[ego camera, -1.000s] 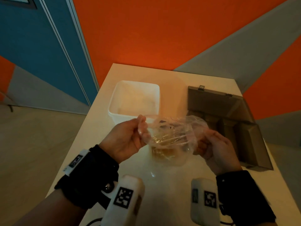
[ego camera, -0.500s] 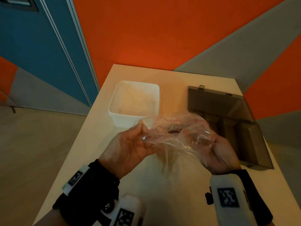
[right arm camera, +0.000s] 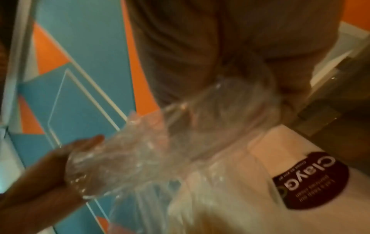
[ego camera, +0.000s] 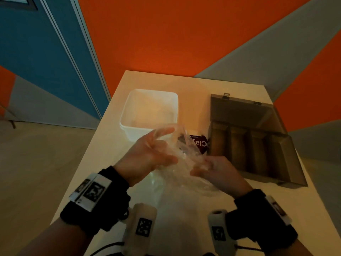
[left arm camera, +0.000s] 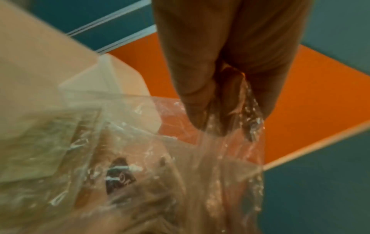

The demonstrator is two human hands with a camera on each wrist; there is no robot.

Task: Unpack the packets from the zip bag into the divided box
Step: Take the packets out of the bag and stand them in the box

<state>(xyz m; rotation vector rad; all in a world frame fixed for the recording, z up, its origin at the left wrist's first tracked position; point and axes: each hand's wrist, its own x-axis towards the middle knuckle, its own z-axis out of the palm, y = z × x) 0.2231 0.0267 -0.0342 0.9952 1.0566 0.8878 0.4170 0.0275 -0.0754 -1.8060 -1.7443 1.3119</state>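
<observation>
A clear crumpled zip bag point(ego camera: 177, 169) hangs between my two hands above the near part of the table. My left hand point(ego camera: 163, 145) pinches its left side, with plastic squeezed between thumb and fingers point(left arm camera: 196, 98). My right hand point(ego camera: 202, 164) grips the bag's right edge point(right arm camera: 236, 98). A white packet with a maroon label point(ego camera: 200, 144) lies on the table just beyond the bag, against the left wall of the divided box point(ego camera: 287, 163). In the right wrist view the packet point(right arm camera: 312, 182) looks free of the plastic. The grey box stands open with its lid raised, and its compartments look dark.
A white plastic tub point(ego camera: 129, 115) stands at the left of the table, just beyond my left hand. The pale table point(ego camera: 193, 85) ends at an orange and grey wall behind. Its left edge drops to the floor beside a blue door.
Both hands have shifted and turned the bag, which now hangs lower and nearer to me. The maroon-labelled packet, seen inside the bag before, now lies on the table beside the box.
</observation>
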